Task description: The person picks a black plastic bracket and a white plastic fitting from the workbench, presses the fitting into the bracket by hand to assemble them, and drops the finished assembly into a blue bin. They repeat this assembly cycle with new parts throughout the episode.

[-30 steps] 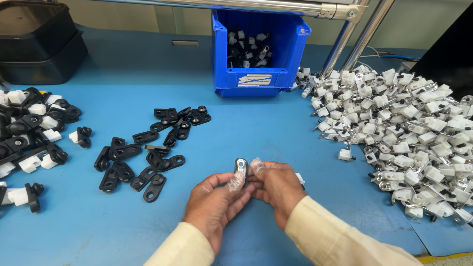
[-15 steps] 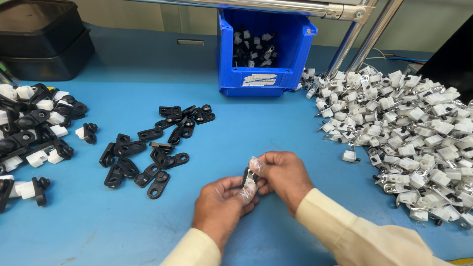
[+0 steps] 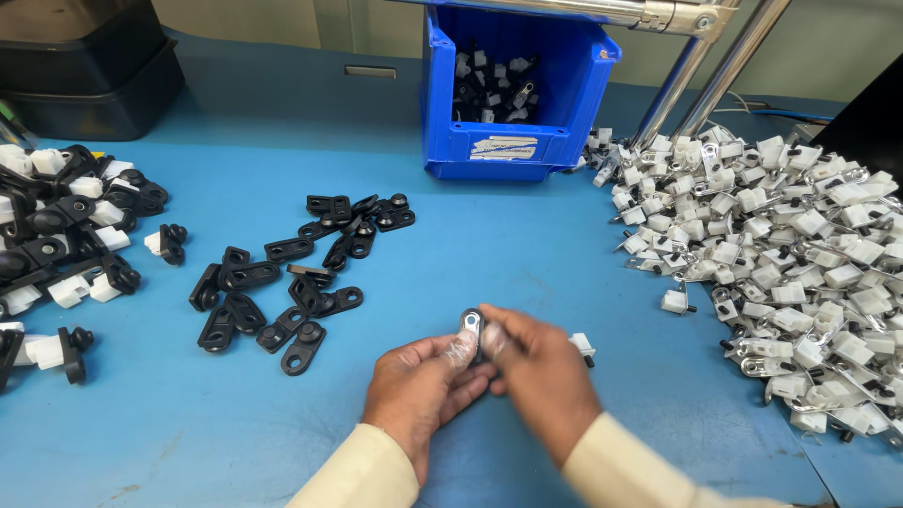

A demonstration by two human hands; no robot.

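Fingers (image 3: pixel 458 350) of both hands pinch a small metal part (image 3: pixel 470 326) above the blue table (image 3: pixel 527 245), bin (image 3: pixel 513 85) behind

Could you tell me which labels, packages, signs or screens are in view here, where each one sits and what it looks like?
Label: on the front wall of the blue bin at the table's far edge; white, rectangular, wide and low, with dark print.
Dark panel: at the right edge, behind the white parts pile; black, flat; cannot tell whether it is a screen.
No packages or signs show.
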